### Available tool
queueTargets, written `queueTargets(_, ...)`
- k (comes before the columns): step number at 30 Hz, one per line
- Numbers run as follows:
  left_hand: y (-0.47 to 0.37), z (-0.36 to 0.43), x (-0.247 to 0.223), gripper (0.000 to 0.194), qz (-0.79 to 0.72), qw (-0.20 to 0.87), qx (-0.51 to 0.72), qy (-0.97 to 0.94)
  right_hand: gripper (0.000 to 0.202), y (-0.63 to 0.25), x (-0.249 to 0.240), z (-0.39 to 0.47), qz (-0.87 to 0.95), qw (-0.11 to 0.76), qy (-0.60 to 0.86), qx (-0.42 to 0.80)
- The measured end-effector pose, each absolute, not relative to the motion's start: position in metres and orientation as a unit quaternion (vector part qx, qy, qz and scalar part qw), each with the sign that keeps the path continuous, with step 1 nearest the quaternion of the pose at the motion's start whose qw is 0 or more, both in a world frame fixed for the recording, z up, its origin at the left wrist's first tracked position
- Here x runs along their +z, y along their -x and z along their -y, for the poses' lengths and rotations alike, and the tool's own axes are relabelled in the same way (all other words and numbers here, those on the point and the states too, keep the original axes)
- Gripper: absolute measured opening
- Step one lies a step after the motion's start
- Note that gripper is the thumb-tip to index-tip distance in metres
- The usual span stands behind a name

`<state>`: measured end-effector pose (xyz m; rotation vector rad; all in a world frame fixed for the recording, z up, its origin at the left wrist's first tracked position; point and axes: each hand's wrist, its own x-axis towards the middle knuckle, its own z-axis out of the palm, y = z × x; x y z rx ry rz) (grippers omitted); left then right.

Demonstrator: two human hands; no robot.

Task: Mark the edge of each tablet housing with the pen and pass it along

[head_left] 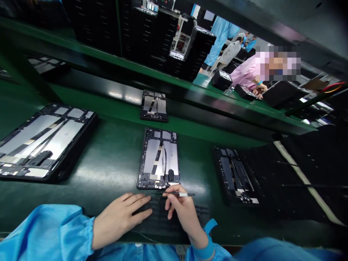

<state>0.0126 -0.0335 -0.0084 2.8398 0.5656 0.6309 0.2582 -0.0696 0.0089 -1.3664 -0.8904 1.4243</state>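
Note:
An opened tablet (149,159) lies on the green bench in front of me, its silver inside, dark ribbon cables and lower circuit board facing up. My right hand (182,210) pinches a slim pen-like tool (182,194), dark at both ends with a pale middle, just below the tablet's near edge. Whether the tool touches anything cannot be made out. Palm down, my left hand (122,217) has its fingers stretched out on the bench, left of the right hand and short of the tablet.
Another opened tablet (154,105) lies farther back. A stack of tablets (49,141) stands left, and one more tablet (236,175) lies right beside black trays (293,181). Behind the green ledge are stacked black trays (152,40) and a person in pink (246,74).

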Motion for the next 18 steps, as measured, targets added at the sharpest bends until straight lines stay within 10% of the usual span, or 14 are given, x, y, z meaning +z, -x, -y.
queueTargets(18,-0.0057,0.0396,-0.0103,0.022,-0.198,0.102,0.232,-0.947,0.020,-0.2539,0.0099,0.0659,0.562,0.335,0.600,0.460)
